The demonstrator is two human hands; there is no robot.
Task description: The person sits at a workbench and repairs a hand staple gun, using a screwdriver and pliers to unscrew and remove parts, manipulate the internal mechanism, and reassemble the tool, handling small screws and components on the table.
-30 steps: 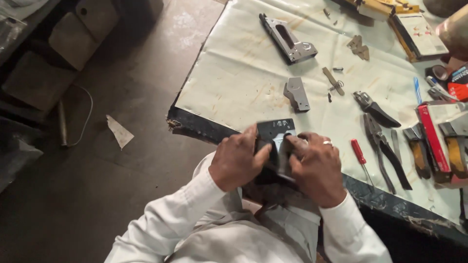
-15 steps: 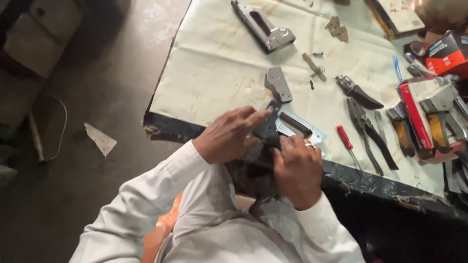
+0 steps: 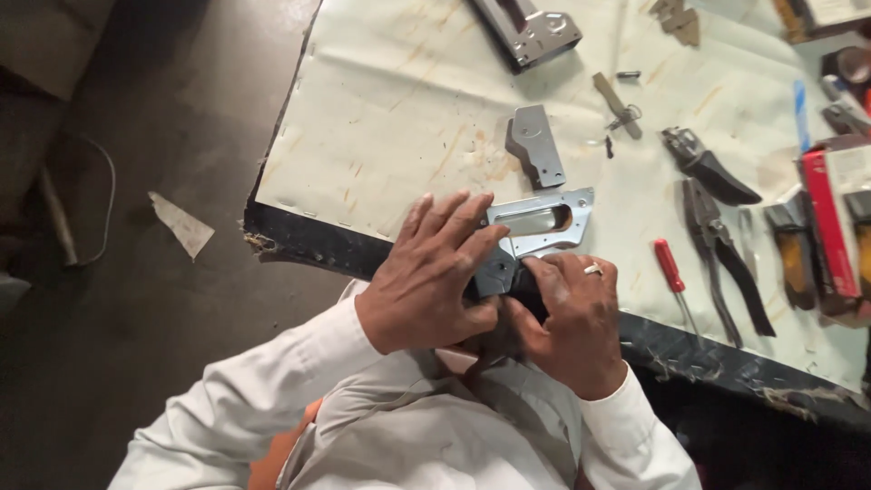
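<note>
A pale, stained cloth-covered worktable with a worn black edge (image 3: 381, 118) is seen. On it, a flat grey metal plate with a round hole (image 3: 535, 145) is laid near the centre. A grey metal stapler body (image 3: 531, 32) is placed at the top edge. A narrow flat metal strip (image 3: 615, 100) is found to the right of the plate. Black-handled pliers (image 3: 721, 249) and a smaller black-handled cutter (image 3: 708, 168) are set just beside each other. A red-handled screwdriver (image 3: 671, 272) is laid near the table's front edge. A red rectangular box (image 3: 830, 222) is noted at the far right. A scrap of white paper (image 3: 181, 222) is observed on the dark floor.
</note>
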